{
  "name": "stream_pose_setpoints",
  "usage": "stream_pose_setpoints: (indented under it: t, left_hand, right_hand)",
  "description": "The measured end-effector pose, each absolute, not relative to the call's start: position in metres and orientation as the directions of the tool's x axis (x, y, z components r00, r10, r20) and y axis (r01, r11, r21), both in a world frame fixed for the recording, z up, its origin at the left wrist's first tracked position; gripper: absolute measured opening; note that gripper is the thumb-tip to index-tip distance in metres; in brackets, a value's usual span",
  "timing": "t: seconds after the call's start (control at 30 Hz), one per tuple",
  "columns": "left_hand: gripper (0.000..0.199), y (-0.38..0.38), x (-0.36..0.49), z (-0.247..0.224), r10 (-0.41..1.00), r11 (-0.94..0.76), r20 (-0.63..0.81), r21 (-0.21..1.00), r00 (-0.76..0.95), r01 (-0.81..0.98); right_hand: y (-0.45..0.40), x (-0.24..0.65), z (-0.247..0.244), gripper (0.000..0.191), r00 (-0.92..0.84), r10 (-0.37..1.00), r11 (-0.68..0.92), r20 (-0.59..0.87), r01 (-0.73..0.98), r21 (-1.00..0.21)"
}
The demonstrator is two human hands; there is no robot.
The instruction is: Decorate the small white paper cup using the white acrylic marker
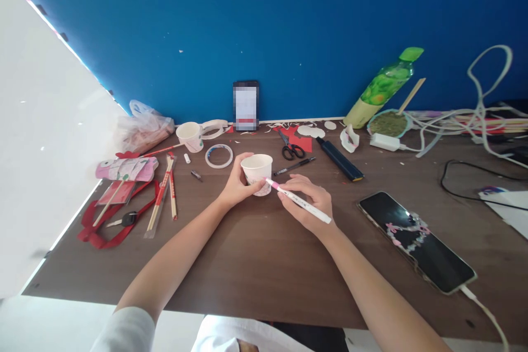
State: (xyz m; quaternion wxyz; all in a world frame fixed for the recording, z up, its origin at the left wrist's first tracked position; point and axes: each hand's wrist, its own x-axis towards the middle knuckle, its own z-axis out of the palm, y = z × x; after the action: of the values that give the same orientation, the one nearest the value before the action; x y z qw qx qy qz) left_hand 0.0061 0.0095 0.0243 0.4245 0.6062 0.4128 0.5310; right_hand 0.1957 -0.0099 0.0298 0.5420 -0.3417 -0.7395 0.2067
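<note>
2 bare hands work mid-tabletop (256, 264): the left hand (238, 184), its grip wrapped around a white paper cup (257, 173), steadies it upright so the right hand (309, 201), pinching a pink-tipped marker (297, 201), can press the tip against the cup's side.

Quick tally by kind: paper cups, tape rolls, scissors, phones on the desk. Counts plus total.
Paper cups: 2, one held by the left hand at with the right hand touching a pink marker to it, one at
Tape rolls: 2
Scissors: 1
Phones: 2
Total: 7
</note>
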Motion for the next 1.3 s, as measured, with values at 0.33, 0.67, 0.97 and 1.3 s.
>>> stream_pose_setpoints:
  t: [0.33,0.67,0.97,1.3]
  left_hand:
    - [0.078,0.0104,0.0047,0.0213,0.959,-0.264,0.262,0.965,0.109,0.003]
    - [0.076,0.0099,0.0041,0.0213,0.958,-0.266,0.267,0.964,0.107,-0.021]
    - [0.077,0.0098,0.0033,0.0228,0.958,-0.272,0.272,0.962,0.093,-0.017]
    - [0.080,0.0109,-0.0010,0.0197,0.974,-0.212,0.213,0.977,0.079,-0.026]
  right_hand:
    - [-0.0086,0.1953,0.0271,0.009,-0.155,0.707,0.697,0.690,0.314,-0.644]
    - [-0.0096,0.1943,0.0285,0.007,-0.141,0.715,0.685,0.685,0.335,-0.647]
    - [-0.0075,0.1959,0.0243,0.007,-0.132,0.726,0.675,0.675,0.326,-0.662]
    - [-0.0085,0.1988,0.0220,0.005,-0.036,0.803,0.573,0.595,0.318,-0.755]
